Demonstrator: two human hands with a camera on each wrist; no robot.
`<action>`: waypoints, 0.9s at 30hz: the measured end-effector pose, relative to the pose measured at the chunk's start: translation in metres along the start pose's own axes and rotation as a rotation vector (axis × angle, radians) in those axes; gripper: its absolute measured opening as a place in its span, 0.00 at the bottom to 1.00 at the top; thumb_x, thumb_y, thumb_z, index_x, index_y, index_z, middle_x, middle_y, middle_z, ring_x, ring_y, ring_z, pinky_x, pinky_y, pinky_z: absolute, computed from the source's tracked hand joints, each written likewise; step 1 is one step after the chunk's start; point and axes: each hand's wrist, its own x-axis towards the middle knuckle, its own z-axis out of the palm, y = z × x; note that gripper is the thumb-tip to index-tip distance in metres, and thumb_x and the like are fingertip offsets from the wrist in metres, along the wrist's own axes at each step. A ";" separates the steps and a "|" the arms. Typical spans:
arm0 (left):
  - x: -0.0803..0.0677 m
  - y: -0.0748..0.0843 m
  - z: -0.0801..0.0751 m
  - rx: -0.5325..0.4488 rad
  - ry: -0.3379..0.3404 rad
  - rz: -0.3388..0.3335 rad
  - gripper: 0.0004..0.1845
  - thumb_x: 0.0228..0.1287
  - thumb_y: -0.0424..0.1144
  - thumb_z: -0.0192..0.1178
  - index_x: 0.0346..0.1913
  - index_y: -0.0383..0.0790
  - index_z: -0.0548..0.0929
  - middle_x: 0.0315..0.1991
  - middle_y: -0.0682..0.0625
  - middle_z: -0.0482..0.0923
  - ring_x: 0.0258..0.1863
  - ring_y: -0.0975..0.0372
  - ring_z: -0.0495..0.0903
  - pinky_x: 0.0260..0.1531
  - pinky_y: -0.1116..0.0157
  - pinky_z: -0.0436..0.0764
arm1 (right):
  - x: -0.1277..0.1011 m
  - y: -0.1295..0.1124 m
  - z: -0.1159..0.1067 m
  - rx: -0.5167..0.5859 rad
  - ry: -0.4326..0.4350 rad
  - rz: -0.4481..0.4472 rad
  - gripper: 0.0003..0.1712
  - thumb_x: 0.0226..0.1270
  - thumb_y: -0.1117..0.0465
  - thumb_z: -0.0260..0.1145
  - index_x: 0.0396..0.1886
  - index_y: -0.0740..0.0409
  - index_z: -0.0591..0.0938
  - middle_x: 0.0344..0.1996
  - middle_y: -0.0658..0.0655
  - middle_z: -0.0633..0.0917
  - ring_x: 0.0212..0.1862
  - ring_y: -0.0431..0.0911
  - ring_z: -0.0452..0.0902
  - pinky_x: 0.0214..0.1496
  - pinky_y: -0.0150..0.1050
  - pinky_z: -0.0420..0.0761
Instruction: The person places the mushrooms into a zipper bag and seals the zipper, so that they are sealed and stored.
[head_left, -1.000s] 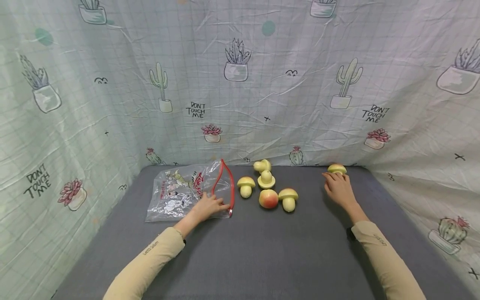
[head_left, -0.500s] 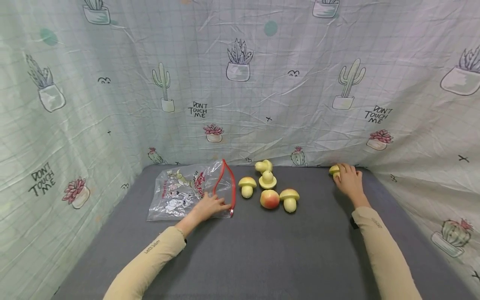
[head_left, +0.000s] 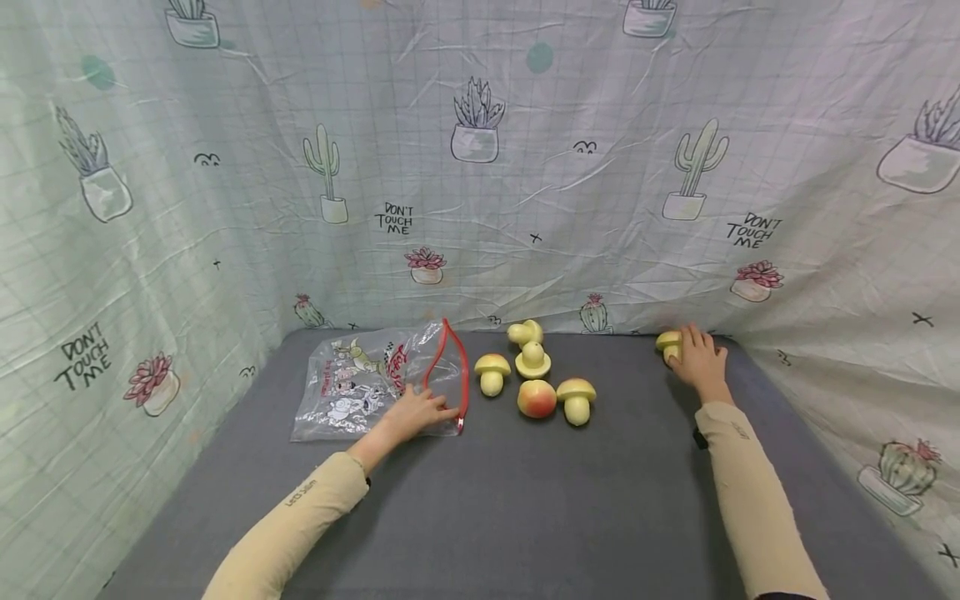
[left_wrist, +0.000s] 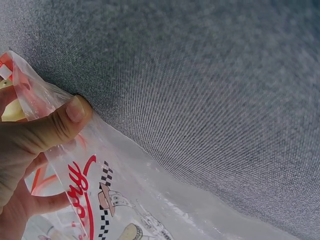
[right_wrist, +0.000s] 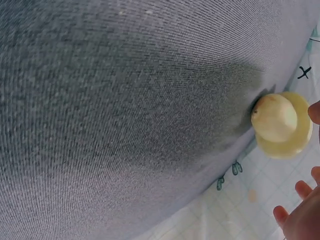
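Clear plastic bag [head_left: 348, 387], printed and red-edged, flat at left on grey cloth [head_left: 495, 508]; near its mouth, pinched between thumb and part-curled fingers of left hand [head_left: 412, 414]; right of mouth, four yellow mushrooms [head_left: 532, 362] and one red-yellow rounded piece [head_left: 537, 398], clustered between bag and lone mushroom [head_left: 669, 343] near back edge; just beside lone mushroom, right hand [head_left: 701, 364], fingers apart, contact uncertain; behind everything, cactus-print curtain [head_left: 540, 192].
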 end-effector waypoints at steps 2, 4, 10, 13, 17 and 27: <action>0.000 -0.001 0.001 -0.001 -0.007 -0.001 0.24 0.52 0.35 0.50 0.53 0.63 0.73 0.40 0.55 0.76 0.35 0.58 0.76 0.33 0.51 0.76 | 0.001 0.000 0.001 0.006 -0.004 0.002 0.38 0.59 0.57 0.54 0.65 0.70 0.52 0.64 0.73 0.51 0.62 0.67 0.46 0.51 0.68 0.52; 0.000 -0.001 0.002 -0.001 -0.015 -0.001 0.25 0.52 0.34 0.52 0.53 0.63 0.73 0.41 0.55 0.76 0.35 0.57 0.75 0.33 0.51 0.76 | 0.002 0.001 0.003 0.002 -0.011 0.004 0.39 0.59 0.57 0.54 0.65 0.70 0.52 0.64 0.73 0.51 0.62 0.67 0.46 0.52 0.68 0.51; 0.001 -0.001 0.004 -0.010 -0.047 0.000 0.29 0.49 0.32 0.57 0.55 0.63 0.71 0.43 0.55 0.75 0.37 0.57 0.75 0.34 0.50 0.76 | 0.003 0.000 0.004 -0.002 -0.057 0.005 0.39 0.58 0.57 0.54 0.65 0.70 0.51 0.65 0.73 0.50 0.63 0.67 0.45 0.53 0.69 0.50; 0.002 -0.001 0.004 -0.009 -0.046 0.001 0.29 0.50 0.32 0.57 0.55 0.63 0.71 0.43 0.55 0.75 0.37 0.57 0.75 0.34 0.50 0.76 | 0.002 -0.001 0.004 0.001 -0.099 0.017 0.40 0.58 0.57 0.53 0.65 0.70 0.50 0.65 0.73 0.49 0.63 0.67 0.43 0.54 0.70 0.48; 0.002 -0.001 0.005 -0.008 -0.042 -0.005 0.29 0.50 0.33 0.56 0.55 0.64 0.71 0.43 0.55 0.75 0.37 0.57 0.75 0.34 0.50 0.75 | 0.002 -0.003 0.005 0.001 -0.122 0.023 0.41 0.56 0.58 0.53 0.65 0.70 0.49 0.65 0.73 0.49 0.63 0.68 0.43 0.55 0.70 0.47; 0.001 -0.003 0.004 -0.021 -0.050 -0.021 0.28 0.50 0.33 0.56 0.55 0.63 0.72 0.44 0.55 0.76 0.38 0.57 0.76 0.34 0.51 0.76 | -0.001 -0.001 0.011 -0.031 -0.009 -0.029 0.42 0.50 0.58 0.64 0.62 0.67 0.55 0.57 0.71 0.58 0.57 0.69 0.50 0.49 0.69 0.53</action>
